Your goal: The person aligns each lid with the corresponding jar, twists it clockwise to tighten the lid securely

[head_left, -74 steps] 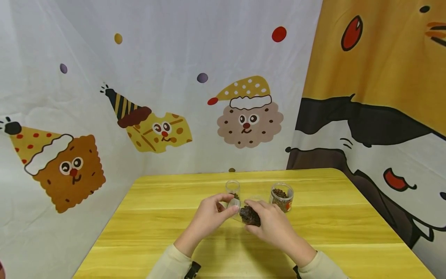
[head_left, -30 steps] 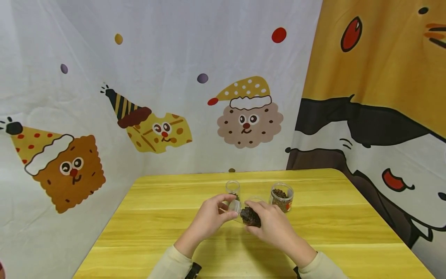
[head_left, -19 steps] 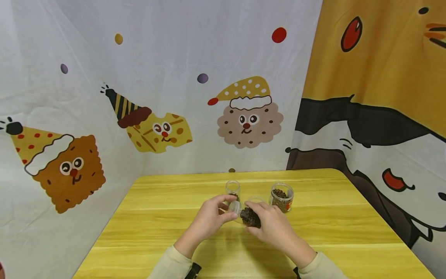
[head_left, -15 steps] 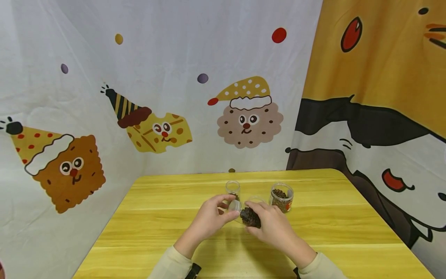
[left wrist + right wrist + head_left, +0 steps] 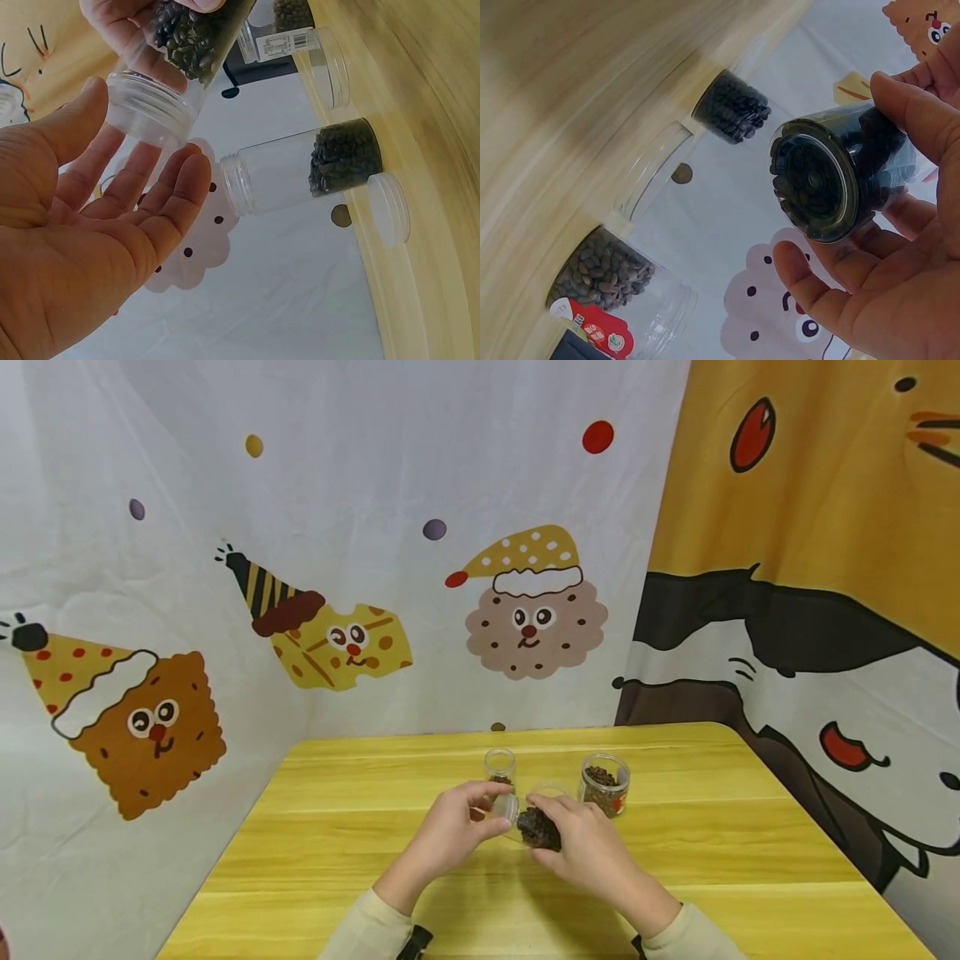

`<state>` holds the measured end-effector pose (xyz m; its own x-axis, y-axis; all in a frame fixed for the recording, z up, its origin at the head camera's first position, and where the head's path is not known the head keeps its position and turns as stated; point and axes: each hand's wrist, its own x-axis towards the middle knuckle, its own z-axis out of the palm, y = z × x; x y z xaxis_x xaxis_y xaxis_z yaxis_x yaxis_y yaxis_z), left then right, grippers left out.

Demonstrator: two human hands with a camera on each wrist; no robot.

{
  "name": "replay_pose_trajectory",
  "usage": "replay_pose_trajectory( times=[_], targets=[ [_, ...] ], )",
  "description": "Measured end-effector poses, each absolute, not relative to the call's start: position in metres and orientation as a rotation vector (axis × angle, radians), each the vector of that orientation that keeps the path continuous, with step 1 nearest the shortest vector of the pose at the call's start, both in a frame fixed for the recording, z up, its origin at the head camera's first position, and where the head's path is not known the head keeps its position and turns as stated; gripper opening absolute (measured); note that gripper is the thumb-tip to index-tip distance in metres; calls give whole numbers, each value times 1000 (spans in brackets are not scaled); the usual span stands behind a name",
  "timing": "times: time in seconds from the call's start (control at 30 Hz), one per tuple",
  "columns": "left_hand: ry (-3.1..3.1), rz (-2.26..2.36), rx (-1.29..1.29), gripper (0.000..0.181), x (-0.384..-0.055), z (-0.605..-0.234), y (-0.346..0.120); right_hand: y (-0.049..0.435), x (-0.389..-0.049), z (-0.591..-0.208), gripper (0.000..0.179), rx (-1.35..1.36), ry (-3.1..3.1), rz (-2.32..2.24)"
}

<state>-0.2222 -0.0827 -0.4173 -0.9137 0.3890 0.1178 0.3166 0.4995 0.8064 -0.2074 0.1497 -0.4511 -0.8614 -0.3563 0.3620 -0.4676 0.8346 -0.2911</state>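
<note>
My right hand (image 5: pixel 592 843) grips a clear plastic jar (image 5: pixel 840 165) of dark seeds, tilted over on its side above the table. At the jar's left end, the fingers and thumb of my left hand (image 5: pixel 453 827) curl around a clear screw lid (image 5: pixel 150 105), which overlaps the jar's mouth in the left wrist view. Behind my left hand, a slim clear jar (image 5: pixel 499 762) stands upright without a lid, dark seeds in its bottom. To the right, a wider uncovered jar (image 5: pixel 606 785) holds brown seeds and bears a red label.
The yellow wood-grain table (image 5: pixel 337 860) carries everything. A small clear lid (image 5: pixel 390 210) lies by the slim jar. A large clear lid (image 5: pixel 652 172) rests between the two standing jars. Behind the table hangs a cloth (image 5: pixel 360 485) with cartoon prints.
The lid has turned more edge-on and shifted slightly right toward the held jar. My left fingers have shifted a little around it. The right hand and the standing jars stay in place.
</note>
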Motion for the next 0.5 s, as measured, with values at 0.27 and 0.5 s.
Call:
replay_pose_trajectory(
  times=[0.27, 0.5],
  targets=[
    [2618, 1452, 594, 46, -222, -418, -83, 150, -208, -452, 72, 623, -2716, 538],
    [2590, 1536, 542, 49, -223, -420, -83, 148, -208, -452, 71, 637, -2713, 534]
  ],
)
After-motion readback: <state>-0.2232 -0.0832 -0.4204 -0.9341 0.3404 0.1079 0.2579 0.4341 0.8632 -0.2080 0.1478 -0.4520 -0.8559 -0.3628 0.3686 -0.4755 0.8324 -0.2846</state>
